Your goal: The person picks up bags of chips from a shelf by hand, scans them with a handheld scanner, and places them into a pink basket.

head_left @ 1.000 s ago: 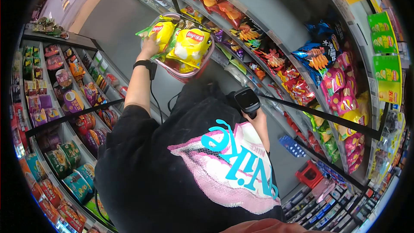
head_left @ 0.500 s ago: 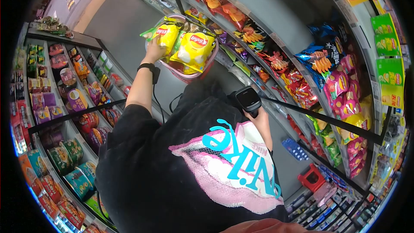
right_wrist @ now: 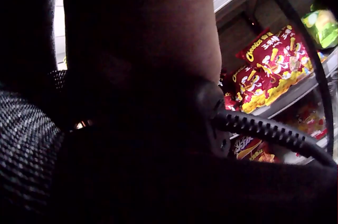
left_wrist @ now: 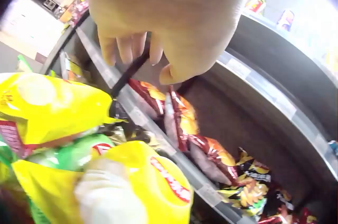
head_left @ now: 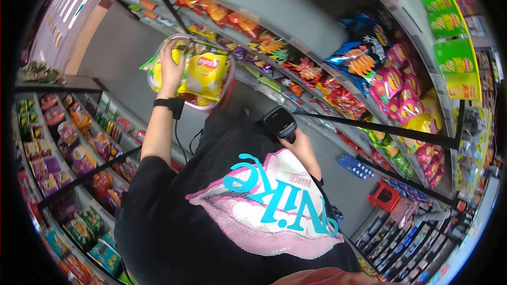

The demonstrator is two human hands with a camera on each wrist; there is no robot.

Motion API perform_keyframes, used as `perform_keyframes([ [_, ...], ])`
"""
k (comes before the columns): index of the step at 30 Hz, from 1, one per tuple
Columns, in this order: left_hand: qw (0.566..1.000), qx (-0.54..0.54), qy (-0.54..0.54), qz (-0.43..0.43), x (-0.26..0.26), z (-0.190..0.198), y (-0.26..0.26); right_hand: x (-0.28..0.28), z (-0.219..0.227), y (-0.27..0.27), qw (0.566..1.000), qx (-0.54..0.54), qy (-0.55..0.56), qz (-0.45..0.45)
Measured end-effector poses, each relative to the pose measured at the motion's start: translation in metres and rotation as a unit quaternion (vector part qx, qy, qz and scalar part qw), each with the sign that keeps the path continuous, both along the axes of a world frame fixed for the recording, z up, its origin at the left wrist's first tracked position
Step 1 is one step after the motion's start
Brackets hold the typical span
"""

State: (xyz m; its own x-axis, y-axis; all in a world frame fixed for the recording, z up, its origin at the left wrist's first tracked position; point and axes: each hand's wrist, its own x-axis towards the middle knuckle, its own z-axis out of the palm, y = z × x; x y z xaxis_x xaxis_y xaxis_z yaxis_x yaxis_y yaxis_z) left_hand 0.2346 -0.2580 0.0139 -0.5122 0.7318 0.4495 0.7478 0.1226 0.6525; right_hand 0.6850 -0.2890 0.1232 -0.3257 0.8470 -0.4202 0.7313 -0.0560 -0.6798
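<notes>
My left hand point(head_left: 171, 68) hovers over the pink basket point(head_left: 231, 80), overlapping a yellow chip bag point(head_left: 155, 78) in the head view. In the left wrist view its fingers point(left_wrist: 125, 50) hang loosely bent with nothing between them, above and beyond the yellow bags. A second yellow chip bag point(head_left: 207, 76) with a red logo lies in the basket's right half. Near my body, my right hand point(head_left: 303, 150) grips a black handheld device point(head_left: 279, 122) with a screen. The right wrist view is dark, showing mainly the wrist and a black cable point(right_wrist: 269, 129).
Shelves of snack bags run along the right, with blue bags point(head_left: 351, 60) and pink bags point(head_left: 396, 87). Cup noodles point(head_left: 84, 227) fill the left shelves. A red plastic stool point(head_left: 384, 195) stands on the floor at lower right. Red bags point(left_wrist: 182, 118) sit on a shelf beyond the basket.
My left hand has come off the left yellow bag and risen over the basket toward its far rim. The head view has shifted; my right hand still holds the device.
</notes>
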Motion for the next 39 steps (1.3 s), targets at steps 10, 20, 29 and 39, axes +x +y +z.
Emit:
perform_keyframes([
  [10,0.949,0.174,0.075,-0.25,0.13,0.153,0.096,-0.005,-0.005,0.003,0.999,0.004,0.05,-0.004],
  [20,0.945,0.062,0.21,-0.242,0.189,0.142,0.16,-0.007,-0.009,-0.003,0.999,-0.012,0.025,-0.045],
  [29,0.949,0.043,0.195,-0.245,0.191,0.147,0.161,0.0,-0.017,-0.007,0.997,0.011,0.035,-0.075],
  [39,0.947,0.042,0.211,-0.239,0.187,0.146,0.159,0.017,-0.008,0.011,1.0,0.02,0.007,-0.014],
])
